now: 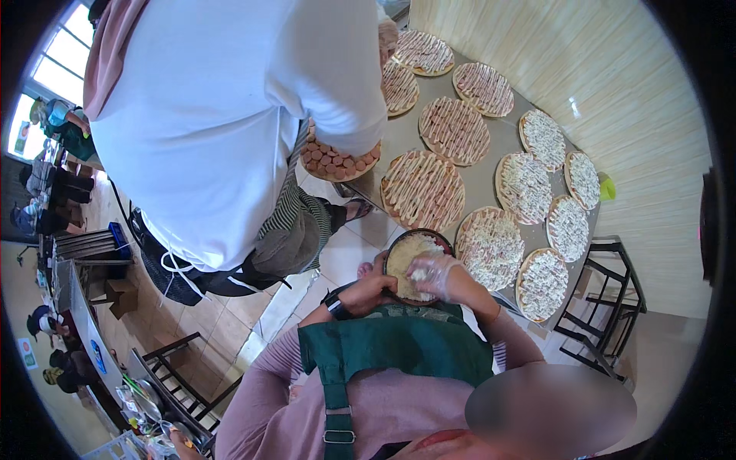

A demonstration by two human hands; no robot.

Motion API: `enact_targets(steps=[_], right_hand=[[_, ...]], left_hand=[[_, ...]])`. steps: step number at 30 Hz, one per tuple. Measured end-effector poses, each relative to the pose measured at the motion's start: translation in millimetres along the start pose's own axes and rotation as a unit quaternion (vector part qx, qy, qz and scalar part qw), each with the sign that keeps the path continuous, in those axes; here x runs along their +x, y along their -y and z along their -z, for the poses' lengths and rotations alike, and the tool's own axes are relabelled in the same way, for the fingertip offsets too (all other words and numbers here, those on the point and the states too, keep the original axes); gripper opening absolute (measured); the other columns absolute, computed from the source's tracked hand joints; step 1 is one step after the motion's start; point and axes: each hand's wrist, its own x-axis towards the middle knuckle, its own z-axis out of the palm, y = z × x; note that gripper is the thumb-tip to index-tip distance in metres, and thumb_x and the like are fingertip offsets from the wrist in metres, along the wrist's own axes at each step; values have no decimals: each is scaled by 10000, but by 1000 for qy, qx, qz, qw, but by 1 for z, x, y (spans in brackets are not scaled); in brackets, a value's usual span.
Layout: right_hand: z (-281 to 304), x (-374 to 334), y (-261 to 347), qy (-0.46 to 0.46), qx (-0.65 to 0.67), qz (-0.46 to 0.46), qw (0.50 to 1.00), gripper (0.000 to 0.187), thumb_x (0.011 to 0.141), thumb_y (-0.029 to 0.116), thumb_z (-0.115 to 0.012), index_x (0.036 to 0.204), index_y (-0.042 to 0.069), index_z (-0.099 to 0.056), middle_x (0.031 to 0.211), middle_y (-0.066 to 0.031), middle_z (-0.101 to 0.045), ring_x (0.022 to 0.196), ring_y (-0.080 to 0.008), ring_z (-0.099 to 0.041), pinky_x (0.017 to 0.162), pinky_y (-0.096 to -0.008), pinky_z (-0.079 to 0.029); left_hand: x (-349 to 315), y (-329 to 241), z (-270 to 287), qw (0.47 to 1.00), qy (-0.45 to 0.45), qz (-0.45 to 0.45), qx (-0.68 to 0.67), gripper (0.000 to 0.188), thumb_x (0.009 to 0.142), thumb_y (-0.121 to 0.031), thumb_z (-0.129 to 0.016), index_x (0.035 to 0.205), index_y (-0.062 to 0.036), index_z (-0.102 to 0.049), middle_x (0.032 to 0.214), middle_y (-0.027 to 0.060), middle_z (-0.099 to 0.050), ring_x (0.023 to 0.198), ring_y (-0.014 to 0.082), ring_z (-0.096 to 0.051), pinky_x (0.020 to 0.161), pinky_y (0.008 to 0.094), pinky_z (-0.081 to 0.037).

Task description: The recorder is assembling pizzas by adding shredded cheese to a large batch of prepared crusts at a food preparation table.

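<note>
My left hand (pixel 372 292) grips the near left rim of a round dark bowl (pixel 391 242), held in front of my green apron. Pale grated cheese (pixel 405 259) fills much of the bowl. In a clear plastic glove, my right hand (pixel 438 277) dips into the bowl, its fingers curled around some of the cheese. Just beyond it, at the table's edge, lies a pizza (pixel 491 247) covered in white shreds. To its left is a larger pizza (pixel 423 189) striped with pale sauce, without that white layer.
A co-worker in a white top (pixel 222 130) leans over the table at the left, beside a pizza with round sausage slices (pixel 337 162). Several more pizzas lie on the metal table (pixel 399 138). A black metal stand (pixel 602 307) is at the right, near the wall (pixel 613 77).
</note>
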Motion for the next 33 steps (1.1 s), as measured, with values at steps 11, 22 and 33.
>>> enact_targets(steps=[11,22,33], right_hand=[[58,48,-99,-267,527,-237,771,176,781,184,-593,921,82,-567,811,-18,-583,685,-136,-563,577,-276,-454],[80,141,-153,-204,-84,-167,961,254,725,93,-559,959,23,-627,841,-162,-633,760,-237,-610,708,-300,-463],[35,169,-94,-137,-167,-84,973,292,727,42,-514,989,97,-631,988,-123,-608,950,-255,-560,843,-309,-424]], left_hand=[[-13,-1,16,993,-8,-46,-104,632,748,46,-450,1313,-41,-180,1241,157,-411,1085,288,-487,870,427,-472],[-32,8,25,982,-53,-74,-167,507,754,-10,-415,1245,62,-314,1229,168,-440,1101,291,-474,935,411,-421],[-33,14,27,977,-69,-90,-178,519,753,-16,-404,1260,31,-301,1218,159,-446,1079,271,-490,903,397,-445]])
